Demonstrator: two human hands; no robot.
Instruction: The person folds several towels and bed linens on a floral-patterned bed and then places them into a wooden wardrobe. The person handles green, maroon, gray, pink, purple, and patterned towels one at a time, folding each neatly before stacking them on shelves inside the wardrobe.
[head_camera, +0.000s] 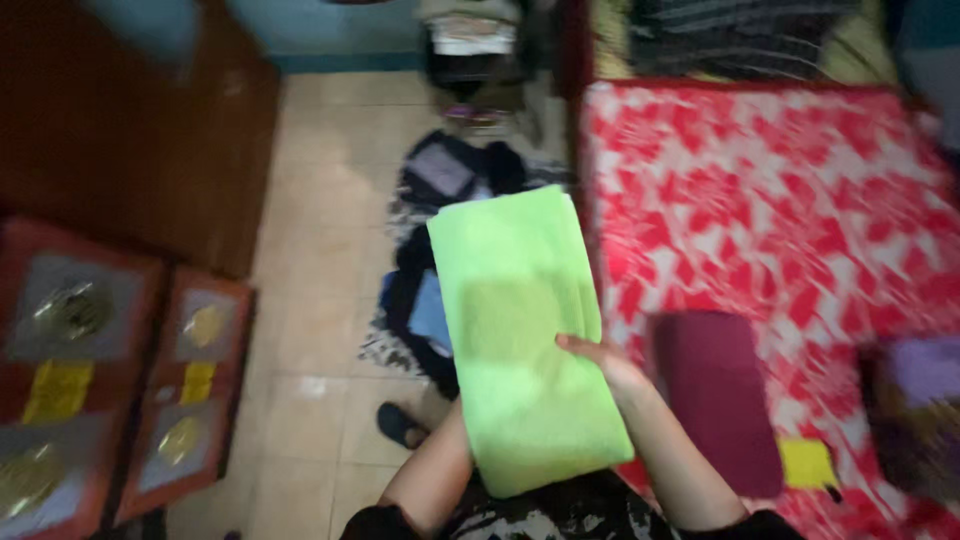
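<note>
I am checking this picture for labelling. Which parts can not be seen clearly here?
Head view only:
- Left hand: hidden under the green towel.
- Right hand: fingers partly tucked under the towel's fold.
- Clothes pile on the floor: blurred and partly covered by the towel.
- Purple thing: blurred, cut by the right edge.

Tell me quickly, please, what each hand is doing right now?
Left hand: hidden under the folded green towel, so it cannot be told.
Right hand: closed on the towel's right edge, fingers on top.
</note>
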